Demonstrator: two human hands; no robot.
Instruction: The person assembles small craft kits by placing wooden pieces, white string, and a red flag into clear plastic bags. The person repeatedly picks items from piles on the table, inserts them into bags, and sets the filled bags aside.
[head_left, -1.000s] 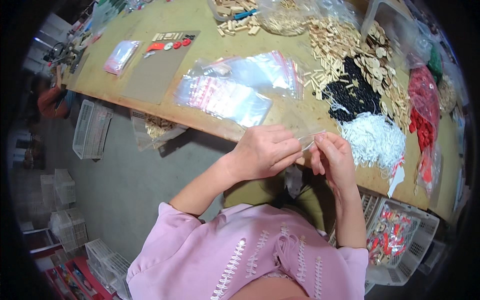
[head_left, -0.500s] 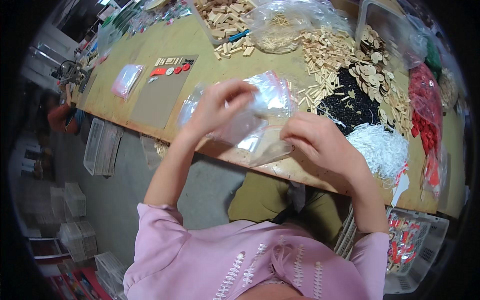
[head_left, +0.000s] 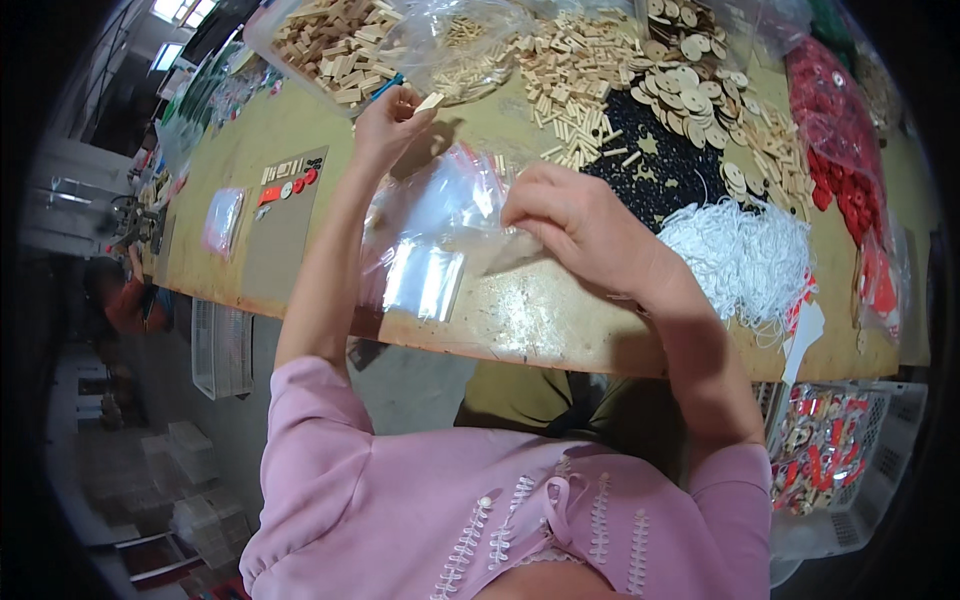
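A small pale wooden block point(head_left: 430, 102) is pinched in my left hand point(head_left: 385, 132), which is raised over the table beside a pile of wooden blocks point(head_left: 335, 45). My right hand point(head_left: 585, 225) is closed on the edge of a clear plastic bag point(head_left: 515, 250); what the bag holds cannot be made out. Between my hands lies a stack of clear zip bags point(head_left: 425, 275) with red edges, part of it close to the table's front edge. Small wooden sticks point(head_left: 575, 140) lie beyond my right hand.
Black beads point(head_left: 640, 160), wooden discs point(head_left: 695, 100), white string point(head_left: 740, 255) and a bag of red parts point(head_left: 835, 130) fill the right side. A grey board point(head_left: 270, 240) with sample pieces lies left. Below right stands a crate point(head_left: 880, 460) of filled packets.
My left hand has moved from the bags toward the block pile and now holds a wooden block. The right hand still holds the bag. The whole view has shifted.
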